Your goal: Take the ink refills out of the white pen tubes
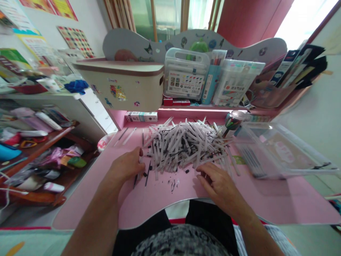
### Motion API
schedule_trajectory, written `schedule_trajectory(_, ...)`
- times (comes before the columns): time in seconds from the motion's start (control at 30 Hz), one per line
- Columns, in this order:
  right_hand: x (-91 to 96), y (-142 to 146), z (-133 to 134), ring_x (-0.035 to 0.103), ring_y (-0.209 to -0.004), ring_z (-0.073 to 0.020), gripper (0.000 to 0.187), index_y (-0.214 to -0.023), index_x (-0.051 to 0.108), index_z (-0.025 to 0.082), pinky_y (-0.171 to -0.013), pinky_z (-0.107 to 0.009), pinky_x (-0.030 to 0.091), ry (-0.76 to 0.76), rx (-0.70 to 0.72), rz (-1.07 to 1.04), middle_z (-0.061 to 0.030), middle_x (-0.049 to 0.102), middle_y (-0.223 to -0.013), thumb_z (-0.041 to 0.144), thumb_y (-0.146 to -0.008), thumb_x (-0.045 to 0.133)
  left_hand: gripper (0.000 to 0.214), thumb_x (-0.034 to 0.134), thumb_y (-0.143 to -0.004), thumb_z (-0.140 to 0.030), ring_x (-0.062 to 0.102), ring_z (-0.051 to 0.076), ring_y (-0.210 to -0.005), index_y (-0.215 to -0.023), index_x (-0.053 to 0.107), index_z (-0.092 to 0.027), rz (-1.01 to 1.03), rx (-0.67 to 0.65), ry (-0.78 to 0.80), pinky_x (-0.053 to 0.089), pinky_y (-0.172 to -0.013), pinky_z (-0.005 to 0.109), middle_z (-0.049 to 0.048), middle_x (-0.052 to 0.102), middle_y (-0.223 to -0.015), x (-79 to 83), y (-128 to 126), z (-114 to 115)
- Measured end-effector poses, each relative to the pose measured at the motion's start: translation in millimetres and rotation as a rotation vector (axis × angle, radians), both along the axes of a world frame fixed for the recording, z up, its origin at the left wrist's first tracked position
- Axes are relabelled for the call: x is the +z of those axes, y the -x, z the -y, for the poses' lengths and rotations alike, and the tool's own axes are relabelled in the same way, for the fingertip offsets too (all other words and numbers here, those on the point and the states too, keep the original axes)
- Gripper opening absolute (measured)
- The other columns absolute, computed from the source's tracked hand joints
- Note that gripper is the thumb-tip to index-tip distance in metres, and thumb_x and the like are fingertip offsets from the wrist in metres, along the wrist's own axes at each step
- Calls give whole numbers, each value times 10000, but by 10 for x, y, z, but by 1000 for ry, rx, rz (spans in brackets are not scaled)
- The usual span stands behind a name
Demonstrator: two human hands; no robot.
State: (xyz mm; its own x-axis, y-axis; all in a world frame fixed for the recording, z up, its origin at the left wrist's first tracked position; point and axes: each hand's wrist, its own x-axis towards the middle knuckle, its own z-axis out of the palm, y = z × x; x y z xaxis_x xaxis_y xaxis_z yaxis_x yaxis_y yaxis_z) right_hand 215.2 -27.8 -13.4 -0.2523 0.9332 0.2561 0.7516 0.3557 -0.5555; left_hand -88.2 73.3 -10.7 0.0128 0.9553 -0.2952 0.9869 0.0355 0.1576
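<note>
A heap of white, see-through pen barrels [183,142] mixed with thin black rods covers the middle of the pink desk. At its left side is my left hand [129,165], fingers curled in and thumb close to them; what they hold, if anything, is hidden. Beside those fingers lie dark slim rods [147,174] and a small black plug [145,174]. My right hand [217,181] rests by the heap's front right edge, fingers loosely bent and apart from the thumb, with nothing visible between them. Small black bits [173,185] lie between both hands.
A clear plastic bin [282,153] stands on the right, several pens inside. Behind the heap are a small white box [141,116] and a lidded jar [234,121]. The shelf above carries a cream storage box [125,87], marker cases [186,76] and a pen holder [271,92].
</note>
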Motion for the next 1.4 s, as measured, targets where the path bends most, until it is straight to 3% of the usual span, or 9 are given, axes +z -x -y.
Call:
schedule_trajectory(0.27, 187, 302, -444, 595, -861, -191, 163, -913, 685, 179, -739, -294, 461, -177, -8, 314, -71, 609, -949, 123, -927, 533, 455, 571, -716, -302, 697, 285, -848, -1157, 509, -209, -32, 12, -32, 436, -643, 327, 99, 744, -915, 22, -78, 23)
schedule_trajectory(0.4, 226, 421, -703, 567, -889, -225, 160, -876, 672, 166, -727, -319, 456, -304, 69, 526, -95, 596, -942, 92, -908, 534, 501, 561, -708, -306, 695, 327, -919, -1195, 510, -200, -102, 18, -43, 470, -693, 364, 140, 742, -967, 73, -145, 67)
schedule_trajectory(0.53, 220, 462, -825, 563, -896, -244, 180, -889, 669, 151, -722, -343, 456, -310, 129, 626, -112, 605, -961, 39, -873, 529, 491, 526, -740, -332, 696, 350, -920, -1208, 508, -185, -158, 30, -67, 483, -704, 391, 173, 733, -997, 85, -220, 112)
schedule_trajectory(0.63, 200, 463, -840, 562, -888, -239, 172, -881, 667, 153, -720, -343, 449, -309, 140, 635, -111, 606, -952, 40, -871, 537, 465, 525, -748, -327, 697, 334, -914, -1194, 514, -195, -139, 24, -77, 487, -708, 383, 155, 735, -985, 62, -199, 104)
schedule_trajectory(0.77, 171, 450, -840, 559, -879, -229, 166, -868, 666, 165, -719, -334, 442, -322, 142, 615, -103, 604, -928, 62, -889, 538, 351, 506, -802, -372, 694, 323, -906, -1099, 578, -199, -14, 102, -141, 508, -739, 396, 137, 734, -982, 78, 36, 6)
schedule_trajectory(0.87, 153, 438, -843, 560, -876, -233, 155, -862, 665, 173, -708, -332, 439, -330, 132, 603, -98, 600, -921, 80, -895, 546, 382, 397, -831, -174, 650, 335, -1079, -1150, 602, -123, -4, 219, -421, 485, -905, 431, 202, 696, -1149, 100, 238, -93)
schedule_trajectory(0.93, 141, 431, -847, 556, -871, -234, 148, -865, 664, 175, -704, -332, 437, -333, 132, 594, -95, 596, -920, 83, -892, 552, 475, 368, -812, -89, 630, 321, -1144, -1231, 592, -87, 10, 221, -430, 460, -971, 413, 205, 678, -1217, 71, 289, -145)
schedule_trajectory(1.13, 123, 422, -850, 537, -867, -222, 136, -865, 668, 185, -707, -318, 421, -381, 110, 542, -89, 587, -932, 118, -906, 558, 475, 386, -823, -85, 582, 280, -1221, -1243, 609, -90, 17, 5, -430, 368, -1089, 386, 164, 656, -1293, -129, 111, -179)
schedule_trajectory(1.4, 164, 401, -801, 521, -880, -215, 147, -855, 647, 188, -742, -322, 400, -466, 105, 466, -70, 594, -929, 131, -932, 535, 405, 408, -835, -125, 543, 295, -1259, -1180, 619, -105, 26, 83, -562, 332, -1122, 422, 174, 645, -1283, -38, 128, -157)
